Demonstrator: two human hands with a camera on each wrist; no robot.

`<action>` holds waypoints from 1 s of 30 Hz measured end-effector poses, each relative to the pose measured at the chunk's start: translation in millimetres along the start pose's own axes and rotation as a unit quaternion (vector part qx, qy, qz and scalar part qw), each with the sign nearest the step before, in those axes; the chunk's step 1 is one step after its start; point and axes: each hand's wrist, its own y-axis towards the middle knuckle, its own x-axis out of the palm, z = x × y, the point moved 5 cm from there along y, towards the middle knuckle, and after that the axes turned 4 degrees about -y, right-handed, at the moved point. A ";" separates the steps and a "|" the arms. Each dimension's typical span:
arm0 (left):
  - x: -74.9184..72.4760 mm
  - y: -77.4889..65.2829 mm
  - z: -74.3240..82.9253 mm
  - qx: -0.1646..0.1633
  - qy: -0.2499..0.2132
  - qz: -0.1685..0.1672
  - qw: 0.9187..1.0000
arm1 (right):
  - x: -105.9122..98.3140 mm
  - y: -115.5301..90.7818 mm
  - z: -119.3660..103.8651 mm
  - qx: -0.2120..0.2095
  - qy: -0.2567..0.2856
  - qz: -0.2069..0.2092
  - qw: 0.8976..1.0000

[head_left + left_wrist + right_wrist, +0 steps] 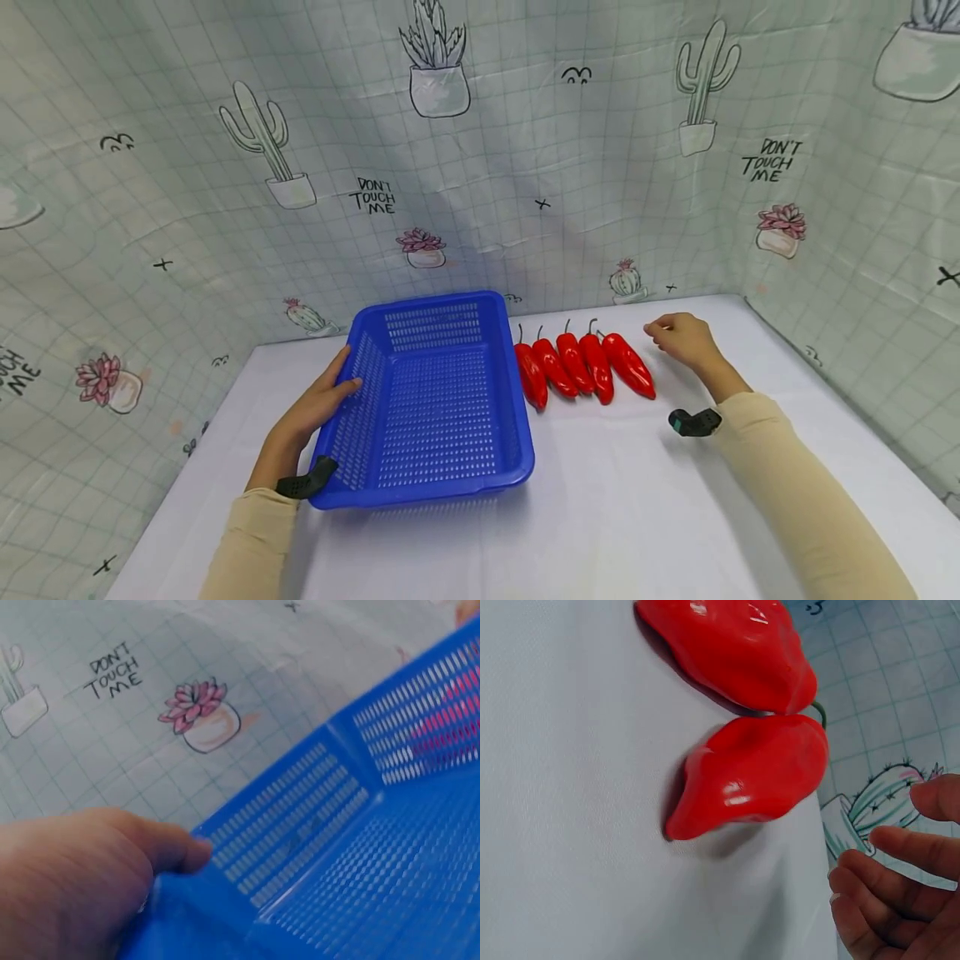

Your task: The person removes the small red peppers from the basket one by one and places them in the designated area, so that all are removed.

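Observation:
A blue plastic basket [442, 492] with slotted walls is held by my left hand [318, 408] at its left rim. The thumb lies over the inner side, while the other fingers are mostly hidden behind the wall. Beside the basket several red chili peppers [573, 364] with thin stems lie in a row on the white table. My right hand [684, 337] hovers just right of the rightmost pepper [628, 365]. In the right wrist view its fingers [900, 881] are loosely bent and hold nothing, apart from the nearest pepper [754, 772].
The white table [600, 517] stretches in front of the peppers. A grid-patterned cloth [495, 167] with cactus drawings hangs behind and along both sides. Dark wrist devices [693, 422] sit on both arms. The basket stands close to the leftmost pepper [531, 377].

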 end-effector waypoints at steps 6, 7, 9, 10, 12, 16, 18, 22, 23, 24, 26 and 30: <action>-13.5 -4.4 6.7 -0.007 0.054 -0.004 0.999 | -4.9 6.0 -2.1 -0.012 -0.004 0.009 1.000; -16.0 -5.4 8.3 -0.006 0.064 -0.003 0.998 | -6.0 6.5 -2.9 -0.015 -0.005 0.011 1.000; -19.9 -6.2 12.3 -0.003 0.081 -0.005 0.997 | -9.0 6.8 -4.5 -0.019 -0.009 0.013 1.000; -21.6 -6.2 14.6 -0.001 0.090 -0.007 0.996 | -11.0 7.0 -5.2 -0.020 -0.011 0.013 1.000; -25.1 -5.4 20.0 0.002 0.112 -0.013 0.994 | -15.7 7.8 -6.1 -0.020 -0.014 0.013 1.000; -33.7 -3.5 31.6 0.005 0.168 -0.024 0.986 | -27.4 9.4 -10.1 -0.026 -0.024 0.013 0.999; -39.3 -4.2 37.8 0.001 0.194 -0.026 0.981 | -32.8 10.9 -14.1 -0.033 -0.028 0.010 0.999; -47.0 -3.8 56.9 -0.001 0.229 -0.031 0.973 | -44.8 14.2 -24.8 -0.050 -0.035 0.002 0.998; -47.9 -2.7 63.2 0.001 0.236 -0.031 0.971 | -48.6 15.2 -27.9 -0.053 -0.038 0.002 0.998; -48.6 -0.6 69.7 0.002 0.244 -0.032 0.969 | -52.6 16.2 -31.2 -0.055 -0.041 0.003 0.998; -48.8 5.0 83.6 0.008 0.259 -0.038 0.965 | -60.7 18.0 -38.5 -0.060 -0.051 0.008 0.997; -49.8 18.1 109.1 0.016 0.289 -0.046 0.956 | -71.5 22.2 -59.7 -0.062 -0.061 0.016 0.996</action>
